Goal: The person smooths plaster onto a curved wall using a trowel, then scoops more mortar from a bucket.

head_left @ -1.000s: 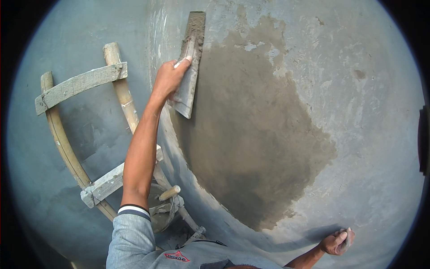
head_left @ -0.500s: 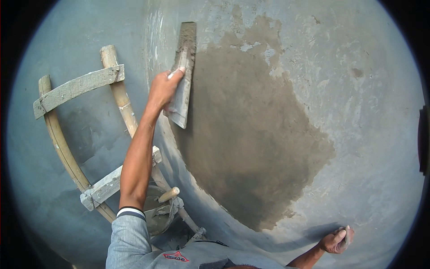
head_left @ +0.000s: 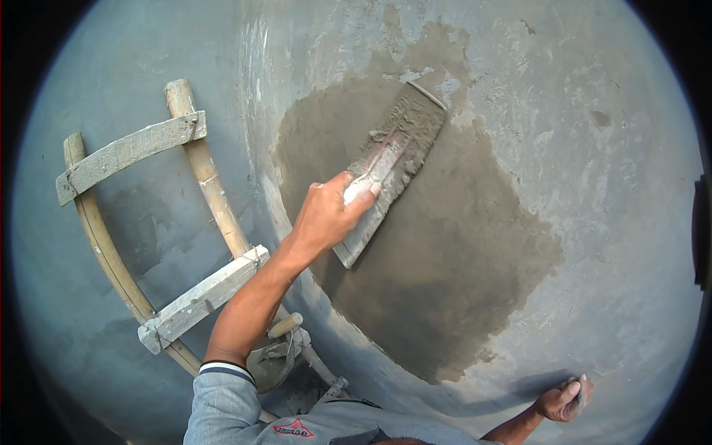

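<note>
My left hand [head_left: 326, 215] is wrapped round the handle of a long plastering trowel [head_left: 419, 130]. The trowel slants over a patch of damp brown-grey mortar [head_left: 445, 259] on the wall, its upper end leaning right. Wet mortar clings to the upper part and right edge of its back, around the handle. Whether the face beneath touches the wall is hidden. At lower right, close to the wall, my right hand [head_left: 565, 400] is closed with the thumb over the curled fingers. What it holds, if anything, I cannot make out.
A bamboo ladder [head_left: 210, 189] with pale wooden rungs stands at left, behind my left forearm. Below that forearm hangs or rests a mortar-stained bucket [head_left: 268, 369], a short wooden stick [head_left: 285, 325] at its top. Smooth grey wall [head_left: 593, 222] curves around the damp patch.
My left hand has carried the trowel rightward from the patch's left edge to over its middle. The trowel has turned from near upright to a rightward slant. My right hand stays almost still.
</note>
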`<action>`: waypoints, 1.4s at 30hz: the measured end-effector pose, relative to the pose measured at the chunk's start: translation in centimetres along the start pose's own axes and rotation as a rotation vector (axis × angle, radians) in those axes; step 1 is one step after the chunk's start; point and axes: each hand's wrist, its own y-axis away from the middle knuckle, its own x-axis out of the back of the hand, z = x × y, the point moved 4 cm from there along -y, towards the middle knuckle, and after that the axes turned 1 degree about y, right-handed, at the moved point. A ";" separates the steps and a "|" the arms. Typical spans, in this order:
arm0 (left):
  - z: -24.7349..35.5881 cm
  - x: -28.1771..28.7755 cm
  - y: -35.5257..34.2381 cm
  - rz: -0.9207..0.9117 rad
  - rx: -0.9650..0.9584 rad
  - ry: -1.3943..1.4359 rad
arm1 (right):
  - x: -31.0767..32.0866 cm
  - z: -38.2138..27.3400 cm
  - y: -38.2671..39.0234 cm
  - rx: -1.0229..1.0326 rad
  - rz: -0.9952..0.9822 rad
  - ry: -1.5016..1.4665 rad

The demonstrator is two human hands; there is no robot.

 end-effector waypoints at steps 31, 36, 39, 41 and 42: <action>-6.1 8.1 -5.8 0.266 0.310 0.237 | -0.4 -0.4 0.4 -0.076 0.046 -0.054; 1.6 -1.7 1.5 -0.010 -0.140 -0.093 | 0.2 -0.2 0.2 -0.030 0.027 0.022; -1.4 2.0 -1.3 0.160 0.013 -0.051 | 0.4 0.2 0.3 -0.006 0.037 -0.011; -6.2 7.7 -5.0 0.227 0.294 0.104 | -0.2 -0.3 0.4 -0.041 0.033 -0.029; -7.5 9.4 -6.0 0.202 0.418 0.137 | -0.3 -0.6 0.2 -0.058 0.036 -0.029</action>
